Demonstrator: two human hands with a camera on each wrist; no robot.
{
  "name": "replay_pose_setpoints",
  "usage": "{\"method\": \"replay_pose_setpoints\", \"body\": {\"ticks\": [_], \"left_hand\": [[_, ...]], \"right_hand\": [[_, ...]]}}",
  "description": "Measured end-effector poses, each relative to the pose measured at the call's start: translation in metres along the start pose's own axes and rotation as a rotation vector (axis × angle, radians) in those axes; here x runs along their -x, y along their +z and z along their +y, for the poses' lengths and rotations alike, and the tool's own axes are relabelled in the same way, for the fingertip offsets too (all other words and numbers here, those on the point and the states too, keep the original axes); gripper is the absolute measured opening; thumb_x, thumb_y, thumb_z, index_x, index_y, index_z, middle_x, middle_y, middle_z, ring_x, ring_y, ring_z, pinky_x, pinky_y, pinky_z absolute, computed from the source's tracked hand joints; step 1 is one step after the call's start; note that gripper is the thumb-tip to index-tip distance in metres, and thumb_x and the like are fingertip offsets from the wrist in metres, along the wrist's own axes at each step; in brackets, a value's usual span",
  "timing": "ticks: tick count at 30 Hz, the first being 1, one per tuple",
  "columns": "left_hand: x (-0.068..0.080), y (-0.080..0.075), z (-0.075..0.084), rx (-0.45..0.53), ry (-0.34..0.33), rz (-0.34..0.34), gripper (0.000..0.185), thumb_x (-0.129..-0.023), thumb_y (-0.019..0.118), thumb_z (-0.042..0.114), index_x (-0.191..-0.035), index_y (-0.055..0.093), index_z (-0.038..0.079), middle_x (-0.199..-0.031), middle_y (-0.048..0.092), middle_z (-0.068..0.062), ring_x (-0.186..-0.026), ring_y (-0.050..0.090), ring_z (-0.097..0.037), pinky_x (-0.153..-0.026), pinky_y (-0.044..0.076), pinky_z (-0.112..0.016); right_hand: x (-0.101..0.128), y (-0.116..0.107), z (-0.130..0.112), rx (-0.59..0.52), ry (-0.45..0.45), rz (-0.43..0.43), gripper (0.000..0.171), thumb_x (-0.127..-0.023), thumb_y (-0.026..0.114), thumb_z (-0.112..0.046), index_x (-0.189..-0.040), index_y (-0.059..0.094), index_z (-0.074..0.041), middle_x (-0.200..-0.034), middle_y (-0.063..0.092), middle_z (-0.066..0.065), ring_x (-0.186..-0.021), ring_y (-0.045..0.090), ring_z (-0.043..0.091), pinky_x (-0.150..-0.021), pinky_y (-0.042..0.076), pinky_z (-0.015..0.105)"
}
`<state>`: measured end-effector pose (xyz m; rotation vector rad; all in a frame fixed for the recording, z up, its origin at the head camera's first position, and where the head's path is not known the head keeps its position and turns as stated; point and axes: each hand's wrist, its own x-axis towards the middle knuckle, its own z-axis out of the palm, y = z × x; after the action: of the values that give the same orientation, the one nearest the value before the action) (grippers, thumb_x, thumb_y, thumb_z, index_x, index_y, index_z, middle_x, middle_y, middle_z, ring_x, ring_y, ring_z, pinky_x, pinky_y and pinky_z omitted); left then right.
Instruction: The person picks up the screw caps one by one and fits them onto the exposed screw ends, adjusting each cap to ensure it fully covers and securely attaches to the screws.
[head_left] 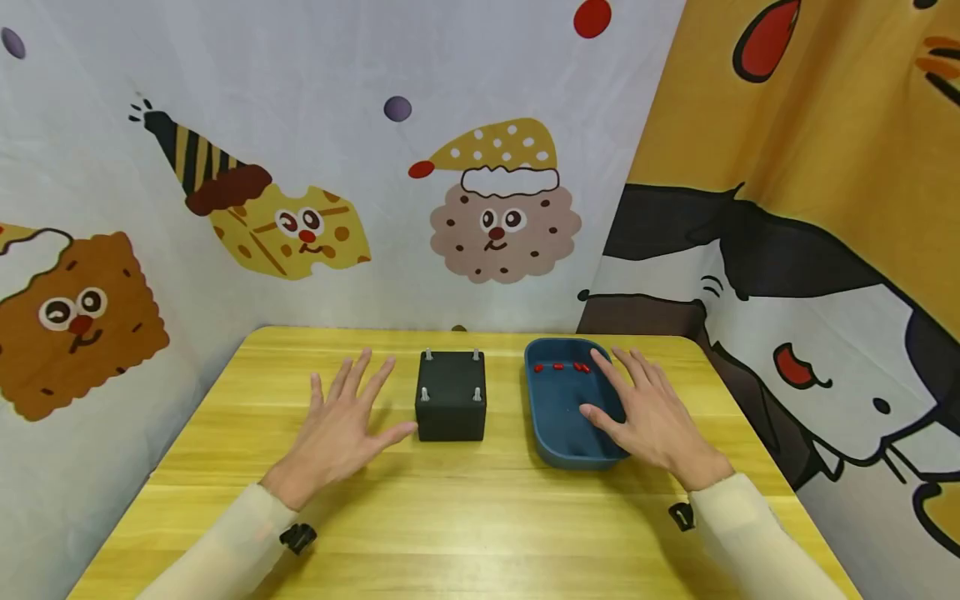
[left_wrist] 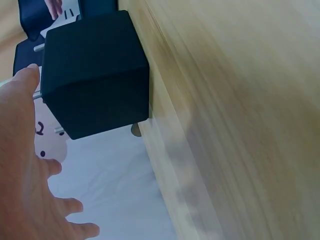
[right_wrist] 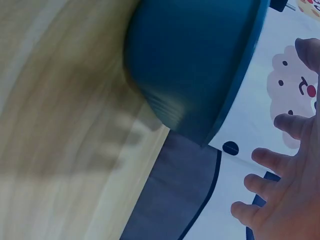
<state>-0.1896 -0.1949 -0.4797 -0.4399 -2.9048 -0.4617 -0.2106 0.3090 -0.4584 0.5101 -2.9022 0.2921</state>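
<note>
A black block (head_left: 451, 398) with four metal pegs on top stands in the middle of the yellow wooden table (head_left: 465, 517). My left hand (head_left: 347, 421) hovers flat just left of it, fingers spread, holding nothing; the left wrist view shows the block (left_wrist: 95, 75) close to that hand (left_wrist: 25, 165). To the right of the block sits a blue tray (head_left: 558, 450) holding several small red pieces (head_left: 561, 367) at its far end. My right hand (head_left: 645, 412) spreads open over the tray's right side. In the right wrist view the tray (right_wrist: 195, 65) is seen from outside, the fingers (right_wrist: 280, 200) apart.
Cartoon-printed cloth walls close in the table at the back, left and right. Bare tabletop lies in front of the block and tray. A small dark band sits on each wrist (head_left: 298, 537).
</note>
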Motion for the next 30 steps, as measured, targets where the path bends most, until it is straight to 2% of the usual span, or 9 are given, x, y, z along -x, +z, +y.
{"method": "replay_pose_setpoints", "body": {"ticks": [9,15,23,30], "left_hand": [[-0.006,0.003,0.005,0.025,0.033,0.025,0.107,-0.105,0.066,0.085,-0.188,0.028,0.03,-0.196,0.023,-0.015,-0.178,0.029,-0.053,-0.135,0.014,-0.096],[-0.007,0.006,0.008,0.05,0.053,0.023,0.105,-0.105,0.068,0.083,-0.188,0.026,0.034,-0.194,0.028,-0.014,-0.177,0.033,-0.049,-0.137,0.018,-0.093],[-0.013,0.011,0.014,0.077,0.104,0.057,0.102,-0.105,0.071,0.079,-0.187,0.031,0.032,-0.192,0.034,-0.014,-0.172,0.042,-0.049,-0.137,0.022,-0.092],[-0.016,0.014,0.016,0.085,0.127,0.059,0.101,-0.106,0.074,0.076,-0.186,0.034,0.03,-0.193,0.034,-0.012,-0.17,0.046,-0.05,-0.137,0.025,-0.09]], "right_hand": [[-0.009,-0.006,-0.002,-0.001,0.003,-0.02,0.091,-0.113,0.066,-0.069,-0.186,0.034,-0.026,-0.187,0.036,0.024,-0.172,0.034,0.057,-0.137,0.034,0.083],[-0.014,-0.008,-0.007,-0.003,-0.028,0.0,0.087,-0.113,0.069,-0.064,-0.184,0.041,-0.023,-0.183,0.042,0.026,-0.166,0.044,0.057,-0.135,0.04,0.082],[-0.024,-0.009,-0.008,-0.024,-0.054,0.015,0.083,-0.112,0.076,-0.057,-0.18,0.047,-0.021,-0.179,0.048,0.024,-0.16,0.052,0.054,-0.13,0.047,0.079],[-0.032,-0.011,-0.01,-0.047,-0.042,-0.017,0.077,-0.112,0.078,-0.052,-0.178,0.051,-0.022,-0.179,0.05,0.02,-0.16,0.054,0.052,-0.127,0.051,0.079]]}}
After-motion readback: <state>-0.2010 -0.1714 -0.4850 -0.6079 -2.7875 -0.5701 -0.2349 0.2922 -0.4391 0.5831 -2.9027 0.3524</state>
